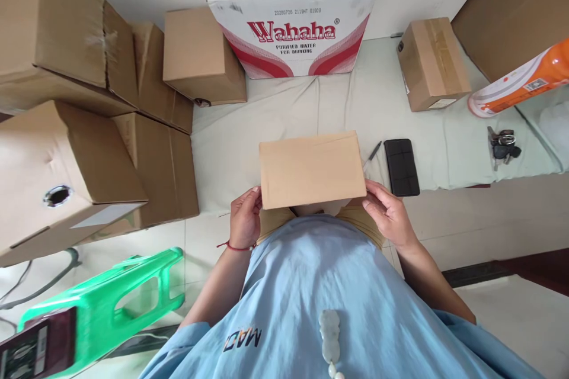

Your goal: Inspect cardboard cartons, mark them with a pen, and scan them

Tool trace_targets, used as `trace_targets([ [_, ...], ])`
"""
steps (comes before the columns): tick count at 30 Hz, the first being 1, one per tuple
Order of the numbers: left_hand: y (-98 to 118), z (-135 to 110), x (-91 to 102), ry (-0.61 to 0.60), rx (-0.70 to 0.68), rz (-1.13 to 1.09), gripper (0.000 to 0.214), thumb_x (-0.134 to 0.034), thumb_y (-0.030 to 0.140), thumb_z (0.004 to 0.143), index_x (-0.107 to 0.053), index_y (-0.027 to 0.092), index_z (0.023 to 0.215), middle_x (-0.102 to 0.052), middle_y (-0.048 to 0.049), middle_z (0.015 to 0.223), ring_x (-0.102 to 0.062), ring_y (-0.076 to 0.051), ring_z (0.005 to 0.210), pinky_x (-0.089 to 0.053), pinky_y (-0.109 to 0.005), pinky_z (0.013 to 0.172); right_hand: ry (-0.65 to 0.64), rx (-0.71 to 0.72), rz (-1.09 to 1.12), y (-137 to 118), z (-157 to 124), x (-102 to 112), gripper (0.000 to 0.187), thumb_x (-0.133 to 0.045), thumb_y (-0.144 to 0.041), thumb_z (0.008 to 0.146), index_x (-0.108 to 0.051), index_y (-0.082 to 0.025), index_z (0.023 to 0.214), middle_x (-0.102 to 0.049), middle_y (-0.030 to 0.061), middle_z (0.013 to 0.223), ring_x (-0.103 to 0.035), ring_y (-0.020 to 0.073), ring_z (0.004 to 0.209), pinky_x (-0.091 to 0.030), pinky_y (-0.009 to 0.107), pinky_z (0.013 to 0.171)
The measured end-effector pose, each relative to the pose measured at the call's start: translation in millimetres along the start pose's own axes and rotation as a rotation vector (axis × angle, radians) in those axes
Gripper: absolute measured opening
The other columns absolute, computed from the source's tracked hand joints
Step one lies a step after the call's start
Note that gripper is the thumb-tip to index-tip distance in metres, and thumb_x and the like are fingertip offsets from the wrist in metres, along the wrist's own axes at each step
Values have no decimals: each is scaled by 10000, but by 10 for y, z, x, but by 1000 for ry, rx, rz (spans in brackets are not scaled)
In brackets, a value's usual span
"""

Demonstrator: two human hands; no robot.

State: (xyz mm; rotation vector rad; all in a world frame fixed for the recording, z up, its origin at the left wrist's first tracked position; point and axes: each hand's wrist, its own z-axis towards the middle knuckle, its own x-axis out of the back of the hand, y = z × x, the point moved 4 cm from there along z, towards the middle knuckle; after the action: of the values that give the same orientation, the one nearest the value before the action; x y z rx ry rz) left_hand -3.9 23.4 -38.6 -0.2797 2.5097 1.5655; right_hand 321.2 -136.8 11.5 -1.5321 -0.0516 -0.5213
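Observation:
A plain brown cardboard box (313,170) is in front of my body, at the near edge of the cloth-covered table (284,112). My left hand (246,219) grips its left end near the lower corner, with a red string on the wrist. At the opposite end, the fingers of my right hand (389,213) press on the lower right corner. Both hands are closed on the box; its underside and some fingertips are hidden. Just right of the box lie a dark pen (374,151), partly covered by it, and a black phone-like case (402,167).
Large cartons (66,29) are stacked at left, above a green plastic stool (106,302). A white Wahaha water carton (293,26) stands at the back. Toward the right are a small taped box (433,65), an orange-and-white bottle (524,80) and keys (504,147).

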Motion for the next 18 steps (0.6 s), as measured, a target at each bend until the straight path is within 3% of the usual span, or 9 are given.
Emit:
trace_targets([
  [6,-56,82,8,72,12,-103,328,-918,459,726,-782,180,834,-787,26,823,-687,-117,722,-542,-217,667,-23,346,-141,-587,117,-90,591,-652,-194,1064,-607,-364,1628,-653,95,1629,-655,299,1484,-584,547,1223],
  [9,-29,90,31,95,29,-137,351,-915,478,700,-783,185,840,-790,24,813,-702,-127,707,-554,-223,630,1,443,-173,-707,178,-179,648,-635,-149,1064,-564,-395,1660,-651,94,1625,-666,291,1455,-598,537,1194],
  [14,162,-45,83,80,-29,-165,379,-876,543,761,-745,195,684,-740,-4,649,-679,-143,587,-568,-250,586,78,347,-144,-565,233,-135,635,-649,-190,1078,-560,-426,1660,-673,66,1594,-658,287,1462,-585,527,1221],
  [18,442,-239,-60,-69,-154,-48,476,-793,655,849,-860,192,757,-811,-80,721,-757,-200,645,-607,-291,623,134,203,-63,-345,238,14,605,-671,-305,1088,-549,-417,1670,-646,63,1629,-661,302,1471,-576,544,1242],
])
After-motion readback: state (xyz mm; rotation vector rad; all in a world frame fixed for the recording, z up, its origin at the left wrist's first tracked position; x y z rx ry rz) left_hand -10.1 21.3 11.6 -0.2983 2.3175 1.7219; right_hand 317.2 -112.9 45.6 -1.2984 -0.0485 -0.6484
